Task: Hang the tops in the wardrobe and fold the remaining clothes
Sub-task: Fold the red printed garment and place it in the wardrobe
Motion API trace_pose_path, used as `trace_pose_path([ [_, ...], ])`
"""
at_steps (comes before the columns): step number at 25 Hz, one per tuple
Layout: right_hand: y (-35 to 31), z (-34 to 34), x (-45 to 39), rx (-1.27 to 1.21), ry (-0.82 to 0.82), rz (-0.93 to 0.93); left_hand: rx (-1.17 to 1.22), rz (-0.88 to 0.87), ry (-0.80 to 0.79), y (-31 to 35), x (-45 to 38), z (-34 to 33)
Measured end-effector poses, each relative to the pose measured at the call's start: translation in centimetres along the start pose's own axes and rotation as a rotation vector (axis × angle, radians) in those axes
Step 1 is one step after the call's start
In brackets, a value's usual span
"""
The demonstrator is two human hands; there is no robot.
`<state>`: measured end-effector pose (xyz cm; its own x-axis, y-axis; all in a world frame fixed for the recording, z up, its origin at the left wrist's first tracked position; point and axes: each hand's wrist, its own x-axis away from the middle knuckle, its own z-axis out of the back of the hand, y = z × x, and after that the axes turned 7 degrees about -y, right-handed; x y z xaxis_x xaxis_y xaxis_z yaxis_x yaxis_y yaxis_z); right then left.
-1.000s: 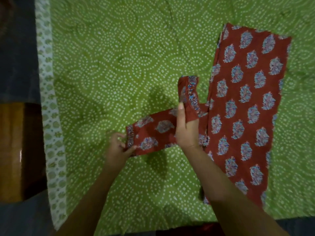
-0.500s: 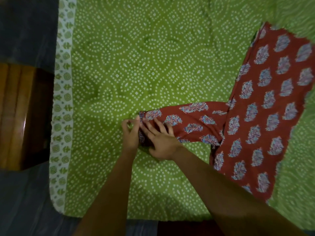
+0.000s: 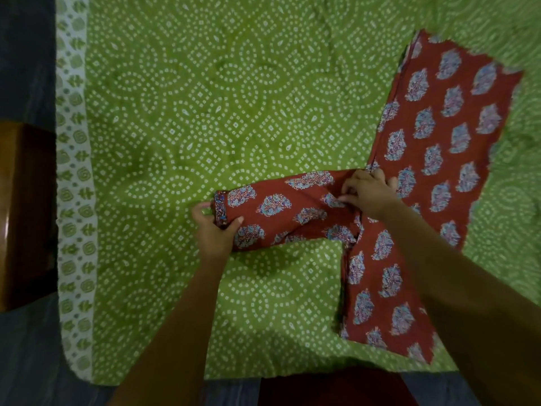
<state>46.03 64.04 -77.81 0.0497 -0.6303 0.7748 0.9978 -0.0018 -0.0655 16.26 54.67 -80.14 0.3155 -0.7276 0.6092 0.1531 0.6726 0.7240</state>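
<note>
A red printed top (image 3: 439,148) with blue floral motifs lies flat on a green dotted bedsheet (image 3: 219,98). Its body runs from the upper right down to the lower middle. One sleeve (image 3: 281,206) sticks out to the left across the sheet. My left hand (image 3: 215,227) grips the sleeve's cuff end, thumb on top of the fabric. My right hand (image 3: 369,191) pinches the cloth where the sleeve meets the body.
The sheet has a white patterned border (image 3: 73,200) along its left edge. A brown wooden piece of furniture (image 3: 20,212) stands at the far left. Dark floor (image 3: 26,361) shows at the left and bottom. Something dark red (image 3: 336,388) sits at the bottom edge.
The folded-up sleeve end has been laid out straight to the left. My right hand moved from the cuff along the sleeve to the shoulder seam. My left hand stayed at the cuff.
</note>
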Motion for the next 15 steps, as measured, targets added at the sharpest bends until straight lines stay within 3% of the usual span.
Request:
trace_pose_path([
  [2,0.1,1.0,-0.5,0.098,-0.068,0.056,0.042,-0.072,-0.02,-0.4,0.1,0.2],
  [5,0.4,2.4,-1.6,-0.144,0.013,0.005,0.049,-0.186,-0.074,-0.7,0.2,1.0],
  [10,-0.1,2.7,-2.9,-0.209,-0.081,0.072,-0.174,-0.303,-0.178,-1.3,0.0,2.1],
  [15,-1.4,1.6,-2.8,-0.387,0.209,0.083,-0.148,-0.212,-0.306,-0.7,0.4,2.4],
])
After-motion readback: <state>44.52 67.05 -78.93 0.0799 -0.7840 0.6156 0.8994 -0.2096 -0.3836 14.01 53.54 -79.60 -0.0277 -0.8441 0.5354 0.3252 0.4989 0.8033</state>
